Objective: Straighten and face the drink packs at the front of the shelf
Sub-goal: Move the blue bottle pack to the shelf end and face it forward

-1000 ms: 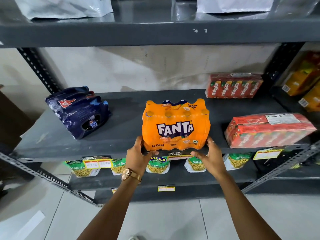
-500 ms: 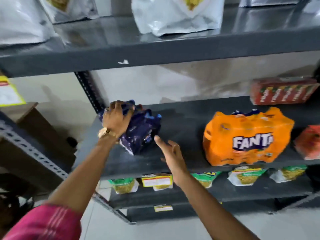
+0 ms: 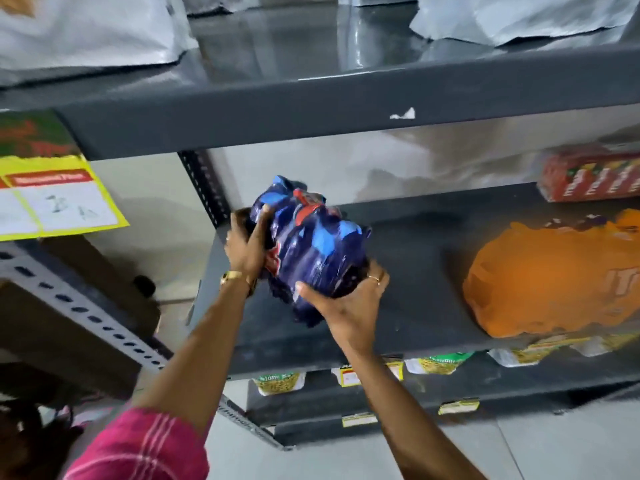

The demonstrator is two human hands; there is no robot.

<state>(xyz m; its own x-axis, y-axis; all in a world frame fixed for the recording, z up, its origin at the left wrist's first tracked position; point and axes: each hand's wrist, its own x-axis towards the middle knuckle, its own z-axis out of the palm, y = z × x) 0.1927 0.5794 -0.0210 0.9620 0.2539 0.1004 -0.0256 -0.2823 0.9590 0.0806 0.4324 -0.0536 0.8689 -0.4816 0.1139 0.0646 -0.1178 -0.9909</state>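
Note:
A dark blue drink pack (image 3: 311,247) is tilted at the left end of the grey middle shelf (image 3: 415,271), held between both hands. My left hand (image 3: 247,245) grips its left side, a gold watch on the wrist. My right hand (image 3: 349,303) grips its lower front corner from below, a ring on one finger. The orange Fanta pack (image 3: 547,282) stands at the shelf's front to the right, blurred. A red juice-carton pack (image 3: 588,176) sits at the back right.
The upper shelf (image 3: 311,102) overhangs closely, with silver bags (image 3: 86,26) on it. A perforated upright (image 3: 204,188) stands just left of the blue pack. Snack packets (image 3: 277,382) and price tags hang on the lower shelf. A yellow sign (image 3: 59,199) is at left.
My hands left the Fanta pack and went left to the blue pack. My right hand, open half a second ago, now grips it, and the pack is raised and turned.

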